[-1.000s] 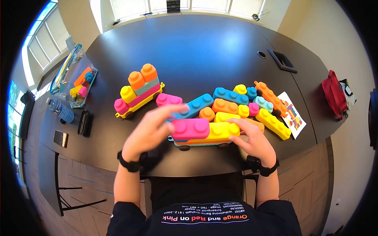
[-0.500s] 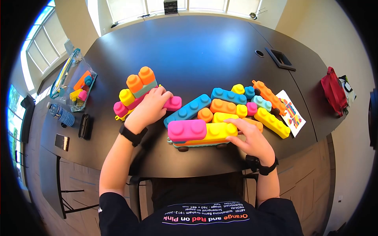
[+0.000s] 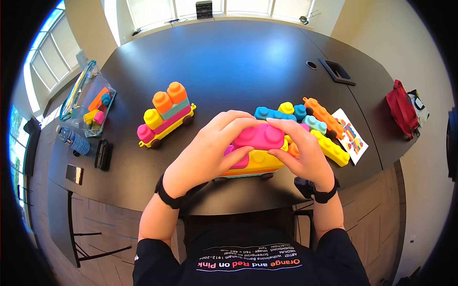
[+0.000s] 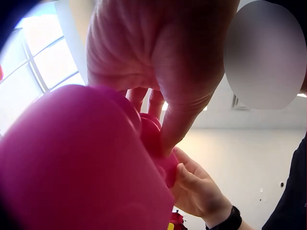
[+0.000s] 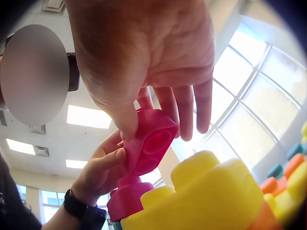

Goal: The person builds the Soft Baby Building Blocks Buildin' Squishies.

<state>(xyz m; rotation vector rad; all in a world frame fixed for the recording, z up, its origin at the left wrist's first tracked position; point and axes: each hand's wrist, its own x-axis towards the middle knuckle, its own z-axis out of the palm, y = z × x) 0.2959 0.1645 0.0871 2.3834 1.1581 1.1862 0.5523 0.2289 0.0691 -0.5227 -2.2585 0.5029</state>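
Note:
Both hands pinch a pink two-stud block [image 3: 259, 136] between thumbs and fingers: the left hand [image 3: 205, 150] by one end, the right hand [image 3: 310, 155] by the other. In the right wrist view the block is tilted, its hollow underside showing over the studs of a long yellow block [image 5: 206, 191]. Another pink block [image 3: 239, 161] sits at the left end of that yellow block, partly covered by the left thumb. These two top a wheeled toy wagon with orange and light-blue layers, close to the table's front edge; one dark wheel [image 3: 267, 176] shows below.
Left of the hands stands a second stacked wagon [image 3: 171, 112]. Loose blocks, among them a long yellow one [image 3: 330, 148], lie to the right beside an orange wagon base [image 3: 324, 117] and a picture card [image 3: 350, 138]. Farther left are a water bottle [image 3: 74, 140] and a clear bag [image 3: 81, 102].
The left hand reached left to the pink block near the second wagon, then brought it right, above the yellow block. The right hand moved from the yellow block to the pink block's other end.

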